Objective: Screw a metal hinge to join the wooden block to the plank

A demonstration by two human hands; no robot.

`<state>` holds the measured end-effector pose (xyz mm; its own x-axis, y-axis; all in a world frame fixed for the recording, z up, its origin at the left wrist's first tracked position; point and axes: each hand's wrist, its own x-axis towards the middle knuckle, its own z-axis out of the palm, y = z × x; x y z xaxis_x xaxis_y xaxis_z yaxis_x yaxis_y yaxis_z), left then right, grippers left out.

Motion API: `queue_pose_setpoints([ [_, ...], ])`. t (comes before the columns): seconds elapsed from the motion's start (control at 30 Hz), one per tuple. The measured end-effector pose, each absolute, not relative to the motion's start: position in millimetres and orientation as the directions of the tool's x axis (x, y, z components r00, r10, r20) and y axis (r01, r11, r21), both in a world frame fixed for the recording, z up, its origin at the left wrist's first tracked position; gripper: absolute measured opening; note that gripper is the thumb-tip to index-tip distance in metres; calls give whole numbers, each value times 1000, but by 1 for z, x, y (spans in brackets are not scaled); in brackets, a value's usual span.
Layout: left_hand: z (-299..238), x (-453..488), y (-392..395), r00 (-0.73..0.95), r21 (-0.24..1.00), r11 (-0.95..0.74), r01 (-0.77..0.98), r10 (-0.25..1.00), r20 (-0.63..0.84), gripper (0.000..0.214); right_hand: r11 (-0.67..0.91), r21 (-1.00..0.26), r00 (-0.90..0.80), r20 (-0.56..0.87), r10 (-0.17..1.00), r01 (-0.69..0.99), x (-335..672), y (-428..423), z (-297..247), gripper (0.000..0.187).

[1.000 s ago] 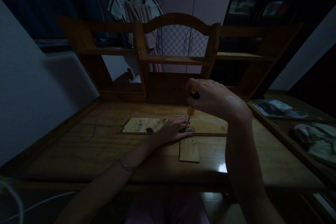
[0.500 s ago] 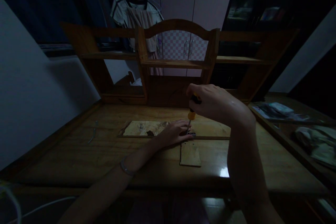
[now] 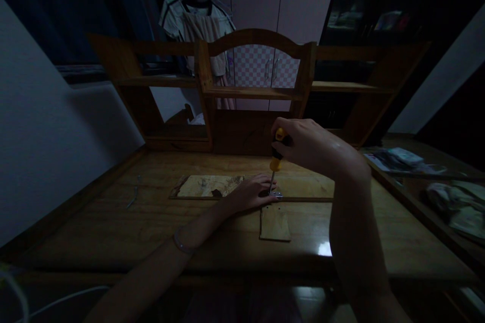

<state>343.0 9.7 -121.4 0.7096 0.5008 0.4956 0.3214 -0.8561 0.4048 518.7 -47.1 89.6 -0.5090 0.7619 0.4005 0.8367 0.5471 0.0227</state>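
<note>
My right hand [image 3: 303, 144] is wrapped round the yellow-and-black handle of a screwdriver [image 3: 276, 161], held nearly upright. Its tip meets a small shiny metal plate [image 3: 279, 195] at the front edge of a long wooden board [image 3: 303, 186]; the exact contact point is hard to make out. My left hand [image 3: 255, 192] presses on the board, thumb and fingers around the plate and the screwdriver tip, steadying the plate. In front of the plate lies a short wooden piece [image 3: 275, 224] with two dark holes near its far edge. The long board's left part has torn, stained patches.
The wooden desktop [image 3: 151, 227] carries a bent metal rod [image 3: 133, 197] on the left. Behind rises a wooden shelf frame [image 3: 253, 92]. Papers and a plastic-wrapped item [image 3: 405, 157] lie at right, near folded cloth [image 3: 466, 207]. A white cable [image 3: 71, 292] hangs lower left.
My right hand has turned slightly on the screwdriver, so more of the yellow handle top shows. The metal plate catches more light. My left hand stays in place.
</note>
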Motion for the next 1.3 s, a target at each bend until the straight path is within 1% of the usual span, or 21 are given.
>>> queue_pose_setpoints([
  [0.13,-121,343,9,715,406,-853,327,504,484,38,469,87,-458,430,778,879,515,-49,88,24],
  [0.2,-121,342,8,713,408,-852,329,507,484,39,455,87,-444,433,784,886,515,-48,89,28],
  [0.27,-122,341,8,710,413,-849,329,511,485,39,484,52,-458,425,781,873,517,-47,90,27],
  [0.33,-124,341,10,709,416,-845,336,517,479,40,530,15,-487,418,767,848,520,-46,92,22],
  [0.43,-125,340,12,715,409,-845,344,518,468,40,555,2,-502,430,750,832,520,-45,93,19],
  [0.57,-124,339,11,714,399,-852,338,509,481,40,488,64,-460,464,757,870,514,-46,89,20],
  [0.67,-122,339,9,716,402,-848,345,515,471,41,439,84,-423,477,771,895,512,-44,88,25],
  [0.73,-121,338,8,715,409,-842,353,524,462,41,483,50,-449,461,765,874,514,-43,89,25],
  [0.8,-121,338,8,717,410,-841,354,525,459,40,548,5,-493,445,748,836,517,-43,90,20],
  [0.87,-121,338,9,718,405,-844,352,521,462,40,571,-17,-507,441,741,821,519,-44,91,17],
  [1.0,-121,339,11,725,396,-853,339,505,469,40,497,49,-462,456,760,866,515,-46,90,18],
  [1.07,-119,339,10,727,395,-854,338,504,466,39,445,81,-428,465,775,892,512,-47,89,24],
  [1.13,-118,339,9,723,394,-852,345,509,468,38,425,89,-415,461,784,901,511,-46,90,28],
  [1.3,-118,338,7,723,405,-857,318,496,481,35,547,-2,-500,403,767,837,518,-46,93,18],
])
